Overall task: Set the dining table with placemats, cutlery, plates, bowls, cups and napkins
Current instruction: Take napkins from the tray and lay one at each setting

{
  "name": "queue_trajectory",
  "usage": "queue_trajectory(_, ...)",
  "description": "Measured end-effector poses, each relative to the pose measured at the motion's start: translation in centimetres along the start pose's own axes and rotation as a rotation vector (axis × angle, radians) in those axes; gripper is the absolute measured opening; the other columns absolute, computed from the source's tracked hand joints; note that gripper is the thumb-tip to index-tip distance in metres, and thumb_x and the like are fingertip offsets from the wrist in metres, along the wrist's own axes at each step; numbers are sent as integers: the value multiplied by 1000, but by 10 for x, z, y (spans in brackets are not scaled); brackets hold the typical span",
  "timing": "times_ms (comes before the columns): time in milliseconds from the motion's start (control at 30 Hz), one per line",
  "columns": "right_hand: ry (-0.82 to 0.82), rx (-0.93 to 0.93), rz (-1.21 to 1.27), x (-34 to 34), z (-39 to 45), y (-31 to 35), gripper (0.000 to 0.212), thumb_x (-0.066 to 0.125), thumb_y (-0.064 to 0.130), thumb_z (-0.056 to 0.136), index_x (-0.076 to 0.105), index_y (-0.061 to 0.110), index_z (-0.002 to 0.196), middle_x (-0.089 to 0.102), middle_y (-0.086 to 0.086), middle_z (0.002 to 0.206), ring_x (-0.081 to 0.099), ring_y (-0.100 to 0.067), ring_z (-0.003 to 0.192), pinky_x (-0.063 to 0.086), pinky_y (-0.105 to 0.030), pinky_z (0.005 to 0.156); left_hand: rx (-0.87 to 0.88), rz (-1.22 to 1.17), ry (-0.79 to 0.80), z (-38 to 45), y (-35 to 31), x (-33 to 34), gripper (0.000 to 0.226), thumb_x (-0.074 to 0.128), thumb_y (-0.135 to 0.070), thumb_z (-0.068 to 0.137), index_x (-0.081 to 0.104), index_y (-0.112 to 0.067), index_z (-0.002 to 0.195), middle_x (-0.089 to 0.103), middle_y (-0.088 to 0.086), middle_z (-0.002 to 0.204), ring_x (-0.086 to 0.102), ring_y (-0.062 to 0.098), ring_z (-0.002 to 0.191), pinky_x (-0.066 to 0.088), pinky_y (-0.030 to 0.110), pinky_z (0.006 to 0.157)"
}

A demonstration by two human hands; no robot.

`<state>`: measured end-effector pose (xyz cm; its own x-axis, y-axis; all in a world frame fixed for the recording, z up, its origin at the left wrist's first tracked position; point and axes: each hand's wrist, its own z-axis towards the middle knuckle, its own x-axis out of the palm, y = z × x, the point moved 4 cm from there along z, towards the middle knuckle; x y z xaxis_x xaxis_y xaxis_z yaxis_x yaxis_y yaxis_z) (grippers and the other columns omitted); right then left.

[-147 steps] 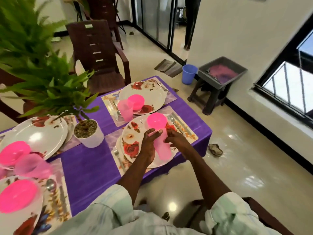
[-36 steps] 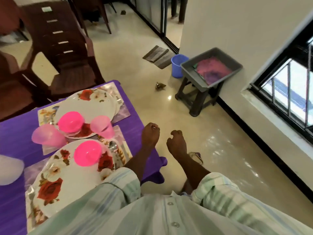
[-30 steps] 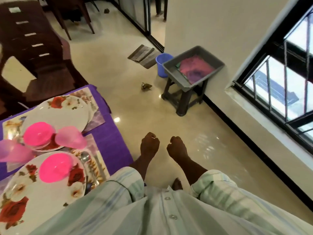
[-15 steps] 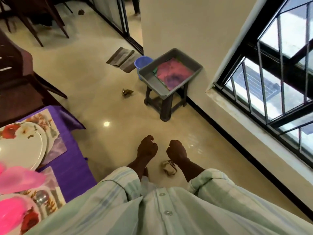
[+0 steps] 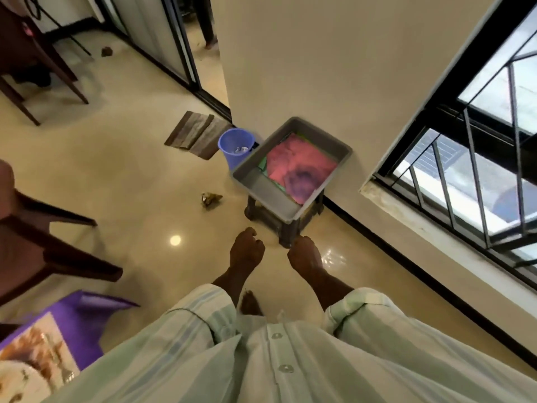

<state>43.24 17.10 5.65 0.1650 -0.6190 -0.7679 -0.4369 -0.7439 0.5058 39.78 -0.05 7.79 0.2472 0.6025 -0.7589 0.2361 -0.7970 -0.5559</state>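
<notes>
A grey tub (image 5: 255, 184) stands on a dark stool (image 5: 286, 228) by the wall, with folded pink and purple cloths (image 5: 299, 167) inside. My left hand (image 5: 246, 253) and my right hand (image 5: 305, 257) hang in front of me over the floor, just short of the stool, fingers loosely curled and holding nothing. At the bottom left, the corner of the purple tablecloth (image 5: 87, 324) shows, with a floral placemat (image 5: 43, 347) and the edge of a white plate (image 5: 20, 382) on it.
A blue bin (image 5: 235, 146) stands left of the tub, a folded mat (image 5: 197, 133) behind it. A crumpled wrapper (image 5: 210, 198) lies on the shiny floor. Brown chairs (image 5: 35, 242) stand at the left, a barred window (image 5: 479, 141) at the right.
I have turned away from the table toward the tub; the plates, bowls and cups have slid out of view to the left. The tub is nearer. Both hands stay empty.
</notes>
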Motion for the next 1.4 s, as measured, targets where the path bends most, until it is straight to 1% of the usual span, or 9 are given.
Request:
queue_trajectory(133, -10, -13, 26, 2, 51, 57, 19, 53, 16, 90, 63, 8, 105, 63, -12, 109, 62, -29, 99, 48, -31, 78, 44, 19, 24, 69, -10, -27, 33, 55, -15, 86, 56, -9, 118, 63, 13, 117, 58, 31, 110, 47, 36, 88)
queue_trajectory(267, 9, 73, 37, 3, 93, 66, 18, 55, 18, 91, 62, 8, 105, 64, -12, 109, 62, -28, 97, 46, -28, 75, 95, 40, 111, 118, -26, -31, 35, 54, -15, 85, 57, -9, 119, 62, 11, 120, 57, 28, 110, 46, 36, 91)
queue_trajectory(367, 15, 130, 74, -7, 132, 64, 27, 64, 24, 87, 61, 7, 108, 64, -14, 114, 63, -32, 103, 49, -32, 78, 176, 70, 175, 163, -44, -29, 34, 55, -14, 85, 56, -9, 119, 59, 10, 120, 56, 28, 110, 44, 34, 90)
queue_trajectory(500, 42, 220, 142, -12, 183, 57, 42, 62, 17, 87, 53, 4, 126, 58, -15, 129, 57, -34, 117, 49, -39, 92, 221, 118, 235, 229, -70, -25, 36, 55, -17, 86, 54, -13, 121, 56, 8, 124, 55, 25, 111, 43, 33, 89)
queue_trajectory(700, 140, 357, 169, 3, 271, 50, 51, 56, 9, 84, 47, 7, 133, 54, -18, 132, 56, -36, 116, 51, -40, 89, 221, 221, 363, 320, -100, 3, 40, 56, -17, 88, 53, -12, 127, 53, 7, 132, 52, 25, 119, 40, 32, 97)
queue_trajectory(867, 314, 277, -108, 29, 324, 45, 54, 54, 23, 89, 45, 25, 142, 22, -18, 150, 24, -41, 139, 34, -52, 108, 246, 298, 465, 373, -106, 32, 39, 56, -18, 90, 51, -14, 128, 50, 6, 133, 51, 23, 119, 41, 32, 97)
queue_trajectory(1000, 460, 215, -256, 47, 354, 43, 56, 53, 29, 90, 41, 30, 144, 2, -13, 160, 6, -36, 145, 26, -54, 109, 248, 315, 520, 397, -105, 45, 38, 55, -17, 91, 52, -13, 128, 51, 6, 133, 50, 22, 120, 42, 33, 96)
queue_trajectory(1200, 416, 297, -233, 54, 375, 37, 60, 54, 19, 86, 39, 7, 143, 20, -12, 152, 20, -35, 137, 32, -47, 105, 284, 321, 556, 421, -104, 49, 35, 55, -14, 91, 54, -12, 125, 53, 7, 129, 52, 24, 115, 40, 29, 90)
queue_trajectory(1400, 157, 341, -145, 19, 368, 65, 42, 51, 8, 87, 51, 3, 129, 51, -13, 131, 52, -36, 112, 45, -45, 93, 348, 313, 566, 433, -109, 23, 25, 57, -13, 85, 60, -11, 110, 57, 9, 117, 58, 28, 104, 46, 32, 84)
